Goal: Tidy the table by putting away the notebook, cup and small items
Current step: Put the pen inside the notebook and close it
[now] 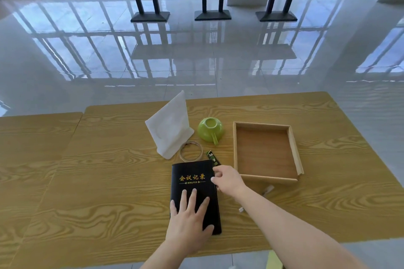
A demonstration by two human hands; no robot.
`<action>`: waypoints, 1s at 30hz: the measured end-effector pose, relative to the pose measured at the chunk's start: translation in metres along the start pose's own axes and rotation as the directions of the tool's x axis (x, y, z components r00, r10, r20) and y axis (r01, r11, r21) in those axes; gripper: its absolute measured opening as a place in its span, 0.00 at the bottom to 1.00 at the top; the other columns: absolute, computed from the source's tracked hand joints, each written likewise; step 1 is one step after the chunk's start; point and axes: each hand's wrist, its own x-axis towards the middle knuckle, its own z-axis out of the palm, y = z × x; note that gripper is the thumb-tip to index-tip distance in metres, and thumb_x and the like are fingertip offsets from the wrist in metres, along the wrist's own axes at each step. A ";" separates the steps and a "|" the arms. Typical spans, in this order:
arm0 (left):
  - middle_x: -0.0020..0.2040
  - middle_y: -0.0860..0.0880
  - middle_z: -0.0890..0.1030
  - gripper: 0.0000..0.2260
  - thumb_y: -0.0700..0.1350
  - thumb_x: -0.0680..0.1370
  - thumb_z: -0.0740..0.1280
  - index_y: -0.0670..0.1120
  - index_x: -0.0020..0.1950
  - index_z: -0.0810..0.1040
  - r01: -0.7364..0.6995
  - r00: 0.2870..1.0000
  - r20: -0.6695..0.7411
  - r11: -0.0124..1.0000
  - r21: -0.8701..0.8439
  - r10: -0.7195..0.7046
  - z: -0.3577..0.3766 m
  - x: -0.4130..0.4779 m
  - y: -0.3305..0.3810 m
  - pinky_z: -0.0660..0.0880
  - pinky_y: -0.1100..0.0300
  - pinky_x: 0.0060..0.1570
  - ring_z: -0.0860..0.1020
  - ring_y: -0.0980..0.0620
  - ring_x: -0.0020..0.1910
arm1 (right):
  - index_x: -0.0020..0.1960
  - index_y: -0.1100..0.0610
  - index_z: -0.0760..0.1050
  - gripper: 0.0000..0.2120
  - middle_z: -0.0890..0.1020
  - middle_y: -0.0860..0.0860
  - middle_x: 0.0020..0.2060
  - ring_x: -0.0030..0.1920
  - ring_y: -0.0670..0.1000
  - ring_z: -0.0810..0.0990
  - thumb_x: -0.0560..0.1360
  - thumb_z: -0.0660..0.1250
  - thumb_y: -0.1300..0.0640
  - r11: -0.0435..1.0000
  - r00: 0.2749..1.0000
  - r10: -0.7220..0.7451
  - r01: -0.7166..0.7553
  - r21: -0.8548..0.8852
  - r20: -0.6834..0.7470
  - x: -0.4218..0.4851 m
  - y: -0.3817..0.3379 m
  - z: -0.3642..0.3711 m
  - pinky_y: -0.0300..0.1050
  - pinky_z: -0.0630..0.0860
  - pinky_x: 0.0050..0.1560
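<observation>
The left hand [189, 223] lies flat, fingers spread, on the black notebook [195, 183] on the worktop [105, 181]. The right hand [227, 179] curls at the notebook's right edge, beside a green sachet [212, 157]. Nearby sit a string coil [191, 151], napkin [169, 126], upturned green cup [210, 130] and wooden tray [294, 148].

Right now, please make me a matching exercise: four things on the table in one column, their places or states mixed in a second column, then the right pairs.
1. notebook
2. cup
3. tray
4. cord

A. upside down
B. empty
C. under the left hand
D. coiled, between napkin and notebook

Pairs: 1-C, 2-A, 3-B, 4-D
</observation>
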 end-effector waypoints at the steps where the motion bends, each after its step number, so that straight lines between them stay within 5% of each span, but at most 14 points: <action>1: 0.81 0.47 0.40 0.35 0.67 0.75 0.51 0.59 0.78 0.43 -0.010 1.000 0.006 1.000 0.010 0.010 0.002 0.000 -0.002 0.42 0.34 0.74 0.35 0.40 0.78 | 0.75 0.58 0.68 0.25 0.79 0.55 0.66 0.61 0.54 0.80 0.79 0.67 0.57 1.000 1.000 0.001 -0.001 -0.028 0.011 -0.001 0.001 0.002 0.54 0.76 0.65; 4: 0.81 0.46 0.39 0.35 0.67 0.75 0.51 0.60 0.78 0.41 -0.035 0.999 -0.001 0.999 0.029 0.035 0.009 -0.002 -0.006 0.43 0.34 0.74 0.34 0.39 0.77 | 0.76 0.58 0.66 0.26 0.74 0.55 0.71 0.70 0.55 0.73 0.80 0.65 0.57 0.989 1.000 -0.013 0.014 -0.148 0.009 -0.003 0.005 0.010 0.49 0.68 0.72; 8: 0.81 0.46 0.38 0.35 0.66 0.76 0.52 0.60 0.78 0.41 -0.031 1.000 -0.005 0.999 0.031 0.031 0.011 -0.002 -0.005 0.42 0.34 0.74 0.33 0.38 0.77 | 0.77 0.57 0.65 0.25 0.73 0.55 0.71 0.71 0.55 0.71 0.80 0.64 0.58 0.983 1.000 -0.022 0.018 -0.185 -0.019 -0.008 0.007 0.017 0.49 0.68 0.71; 13: 0.81 0.46 0.38 0.34 0.67 0.78 0.52 0.59 0.79 0.42 -0.011 1.000 0.012 1.000 0.015 0.010 0.004 -0.001 0.000 0.41 0.33 0.73 0.34 0.38 0.77 | 0.68 0.54 0.75 0.17 0.81 0.49 0.56 0.54 0.52 0.82 0.79 0.67 0.56 1.000 0.983 0.018 -0.014 0.022 -0.183 -0.029 0.020 0.001 0.50 0.79 0.59; 17: 0.80 0.46 0.54 0.30 0.63 0.79 0.53 0.55 0.79 0.52 0.019 0.997 -0.073 0.999 -0.049 -0.022 -0.008 0.003 0.005 0.51 0.41 0.76 0.47 0.42 0.79 | 0.49 0.52 0.80 0.03 0.84 0.48 0.40 0.39 0.49 0.84 0.79 0.68 0.56 0.991 0.919 0.136 -0.123 0.060 -0.371 -0.050 0.048 -0.023 0.50 0.84 0.43; 21: 0.66 0.50 0.70 0.23 0.60 0.79 0.55 0.52 0.71 0.68 0.040 0.976 -0.210 0.997 -0.065 -0.053 -0.017 0.007 0.014 0.69 0.53 0.63 0.68 0.48 0.66 | 0.44 0.53 0.79 0.07 0.84 0.49 0.36 0.38 0.51 0.83 0.78 0.68 0.51 0.961 0.848 0.261 -0.276 0.036 -0.461 -0.061 0.073 -0.041 0.51 0.82 0.43; 24: 0.58 0.50 0.72 0.20 0.61 0.78 0.56 0.52 0.64 0.70 0.101 0.962 -0.246 0.992 -0.074 -0.116 -0.022 0.013 0.028 0.71 0.55 0.53 0.70 0.49 0.57 | 0.46 0.54 0.78 0.10 0.84 0.50 0.37 0.39 0.53 0.84 0.78 0.67 0.47 0.925 0.806 0.355 -0.375 0.056 -0.474 -0.060 0.085 -0.048 0.49 0.82 0.43; 30: 0.68 0.46 0.67 0.35 0.68 0.74 0.56 0.48 0.74 0.60 0.257 0.940 -0.212 0.963 -0.074 -0.267 -0.014 0.029 0.045 0.69 0.47 0.58 0.66 0.44 0.65 | 0.39 0.55 0.80 0.18 0.84 0.52 0.34 0.36 0.54 0.84 0.75 0.69 0.40 0.881 0.773 0.450 -0.466 0.080 -0.447 -0.056 0.097 -0.050 0.47 0.82 0.40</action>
